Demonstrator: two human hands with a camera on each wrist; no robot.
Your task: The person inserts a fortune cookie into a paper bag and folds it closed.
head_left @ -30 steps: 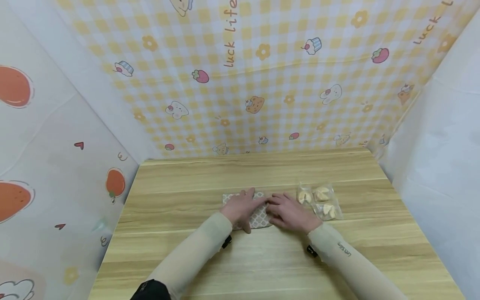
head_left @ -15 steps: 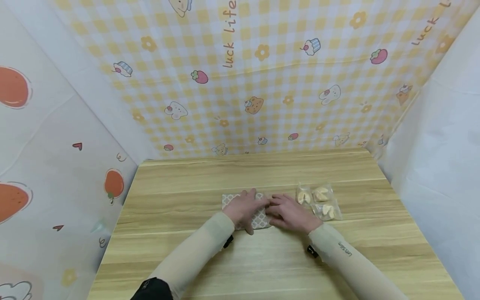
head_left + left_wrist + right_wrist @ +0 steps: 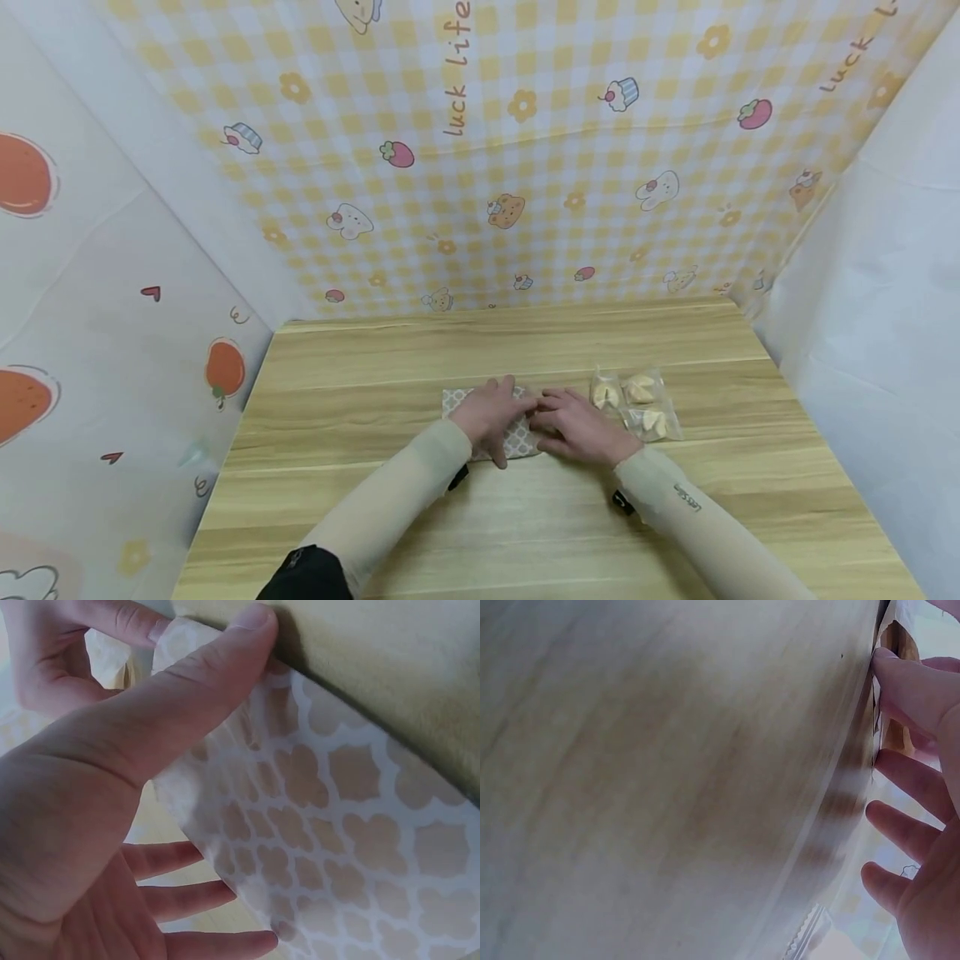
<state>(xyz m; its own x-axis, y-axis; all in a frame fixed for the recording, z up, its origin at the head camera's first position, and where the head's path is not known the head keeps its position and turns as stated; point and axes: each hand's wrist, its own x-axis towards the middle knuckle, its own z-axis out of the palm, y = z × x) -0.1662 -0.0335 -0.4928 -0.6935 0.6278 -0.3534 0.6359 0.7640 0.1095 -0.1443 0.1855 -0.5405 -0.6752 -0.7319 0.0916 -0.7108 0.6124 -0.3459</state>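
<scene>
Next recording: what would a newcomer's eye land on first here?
Probably the yellow checked backdrop, filling the upper middle of the head view. After that, the left hand spread over what looks like a patterned bag on the table, with the right hand at its right end. Three clear packets lie just right of that hand.

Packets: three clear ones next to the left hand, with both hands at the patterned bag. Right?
Wrong hand: the three clear packets lie next to the right hand, not the left hand, as the head view shows. Both hands are indeed at the patterned bag.
</scene>
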